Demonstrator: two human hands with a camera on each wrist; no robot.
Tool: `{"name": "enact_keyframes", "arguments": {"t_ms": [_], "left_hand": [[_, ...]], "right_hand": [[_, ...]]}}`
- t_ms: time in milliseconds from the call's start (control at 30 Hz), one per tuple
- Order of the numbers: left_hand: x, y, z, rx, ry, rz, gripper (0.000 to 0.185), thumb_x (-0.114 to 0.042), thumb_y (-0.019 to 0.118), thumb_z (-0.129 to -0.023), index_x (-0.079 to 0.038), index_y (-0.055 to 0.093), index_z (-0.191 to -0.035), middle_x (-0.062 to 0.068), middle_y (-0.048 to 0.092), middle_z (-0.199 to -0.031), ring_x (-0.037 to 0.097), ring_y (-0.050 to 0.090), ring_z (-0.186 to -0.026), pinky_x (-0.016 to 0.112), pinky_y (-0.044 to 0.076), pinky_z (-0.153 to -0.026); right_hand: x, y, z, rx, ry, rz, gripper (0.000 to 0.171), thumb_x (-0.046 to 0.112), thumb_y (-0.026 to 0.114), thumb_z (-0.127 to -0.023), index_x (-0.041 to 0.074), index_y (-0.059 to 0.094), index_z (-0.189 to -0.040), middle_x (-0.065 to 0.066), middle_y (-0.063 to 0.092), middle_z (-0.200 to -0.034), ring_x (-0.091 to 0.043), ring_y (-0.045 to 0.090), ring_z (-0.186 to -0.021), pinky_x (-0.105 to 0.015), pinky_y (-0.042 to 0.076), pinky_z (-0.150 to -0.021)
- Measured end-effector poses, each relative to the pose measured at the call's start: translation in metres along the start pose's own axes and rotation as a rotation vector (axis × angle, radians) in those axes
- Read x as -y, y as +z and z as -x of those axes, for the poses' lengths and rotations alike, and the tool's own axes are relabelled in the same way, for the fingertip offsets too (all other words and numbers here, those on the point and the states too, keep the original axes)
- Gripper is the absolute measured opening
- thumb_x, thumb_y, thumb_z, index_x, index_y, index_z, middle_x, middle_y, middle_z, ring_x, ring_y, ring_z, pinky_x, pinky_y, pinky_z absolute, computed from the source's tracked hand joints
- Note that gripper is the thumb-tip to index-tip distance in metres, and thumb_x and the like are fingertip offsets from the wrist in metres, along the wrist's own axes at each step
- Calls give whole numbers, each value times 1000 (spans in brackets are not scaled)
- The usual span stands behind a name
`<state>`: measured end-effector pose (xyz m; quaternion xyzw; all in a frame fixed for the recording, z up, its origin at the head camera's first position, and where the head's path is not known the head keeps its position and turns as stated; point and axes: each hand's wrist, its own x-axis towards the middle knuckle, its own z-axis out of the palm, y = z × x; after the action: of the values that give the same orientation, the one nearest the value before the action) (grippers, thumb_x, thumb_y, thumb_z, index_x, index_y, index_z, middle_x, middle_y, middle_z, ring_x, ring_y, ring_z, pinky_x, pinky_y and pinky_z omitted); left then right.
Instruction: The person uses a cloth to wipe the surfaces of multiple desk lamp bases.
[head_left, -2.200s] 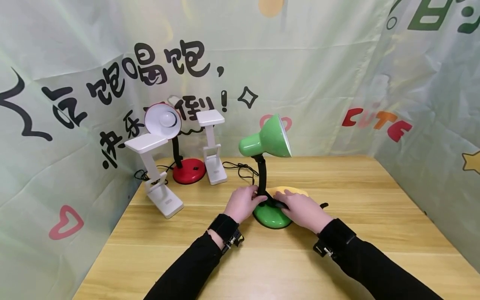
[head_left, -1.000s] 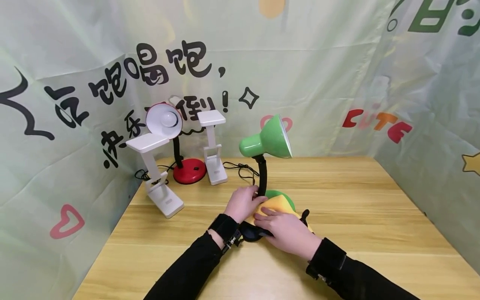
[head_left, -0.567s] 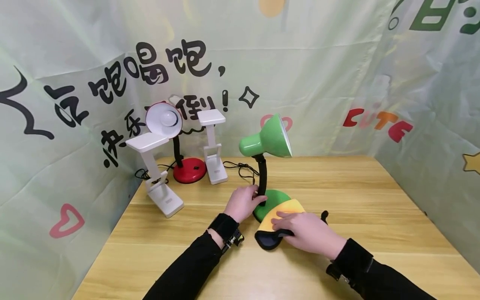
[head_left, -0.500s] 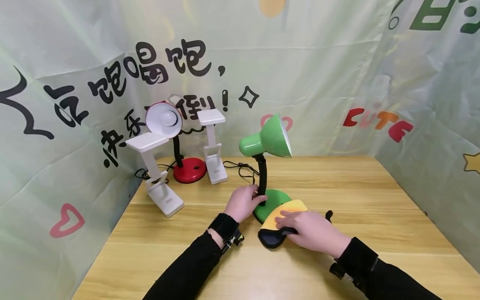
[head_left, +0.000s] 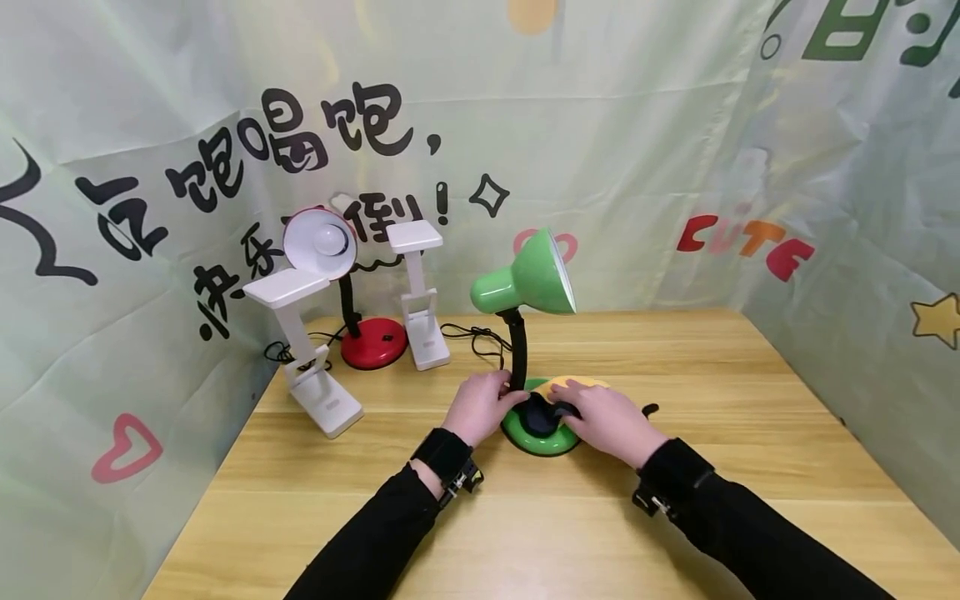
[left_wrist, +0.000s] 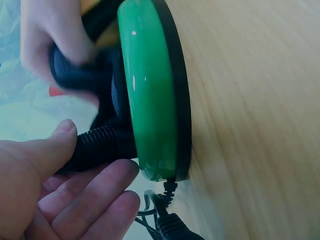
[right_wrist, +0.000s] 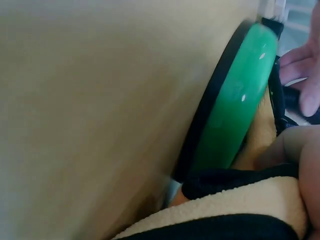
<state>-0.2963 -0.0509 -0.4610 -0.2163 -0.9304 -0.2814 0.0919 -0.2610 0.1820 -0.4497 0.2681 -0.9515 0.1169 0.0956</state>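
Observation:
A green desk lamp (head_left: 536, 275) stands upright on the table, its shade facing right. My left hand (head_left: 477, 410) grips the lamp's black gooseneck (left_wrist: 95, 147) just above the base, thumb on one side and fingers on the other. My right hand (head_left: 611, 425) holds a yellow cloth with a dark edging and dark underside (head_left: 540, 415) against the top of the round green base (head_left: 543, 444). In the right wrist view the bunched cloth (right_wrist: 220, 200) lies under my fingers beside the base. Part of the cloth is hidden by my right hand.
Behind to the left stand a red desk lamp (head_left: 375, 343) and two white folding lamps, one nearer (head_left: 326, 404) and one farther back (head_left: 426, 342). A black cord (head_left: 476, 333) lies coiled behind the green lamp. Printed fabric walls (head_left: 622, 167) enclose the wooden table (head_left: 697, 383).
My right hand has slid the cloth from the base's front right edge back across its top, away from me. The left hand and lamp have stayed put; the head view has shifted slightly.

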Motion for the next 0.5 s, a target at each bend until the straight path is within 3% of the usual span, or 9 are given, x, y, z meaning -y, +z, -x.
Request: {"name": "enact_keyframes", "arguments": {"t_ms": [133, 300, 500], "left_hand": [[1, 0, 0, 0, 13, 0, 27, -45, 66, -97, -19, 64, -88, -9, 57, -67, 6, 48, -54, 21, 34, -50], [3, 0, 0, 0, 13, 29, 26, -45, 66, -97, -20, 64, -88, -9, 55, -64, 6, 46, -52, 22, 33, -49], [4, 1, 0, -4, 27, 41, 25, -45, 66, -97, -21, 64, -87, -11, 58, -66, 5, 47, -54, 21, 33, -50]], "right_hand": [[-4, 12, -24, -34, 35, 12, 35, 17, 70, -93, 11, 69, -127, -13, 72, -120, -35, 71, -103, -52, 56, -85], [-8, 24, -50, -44, 94, -64, 30, 18, 66, -98, 11, 70, -126, -11, 74, -116, -32, 72, -101, -50, 57, -83], [-8, 27, -61, -57, 123, -117, 24, 19, 64, -99, 17, 73, -121, -6, 77, -106, -25, 73, -90, -44, 56, -75]]}}
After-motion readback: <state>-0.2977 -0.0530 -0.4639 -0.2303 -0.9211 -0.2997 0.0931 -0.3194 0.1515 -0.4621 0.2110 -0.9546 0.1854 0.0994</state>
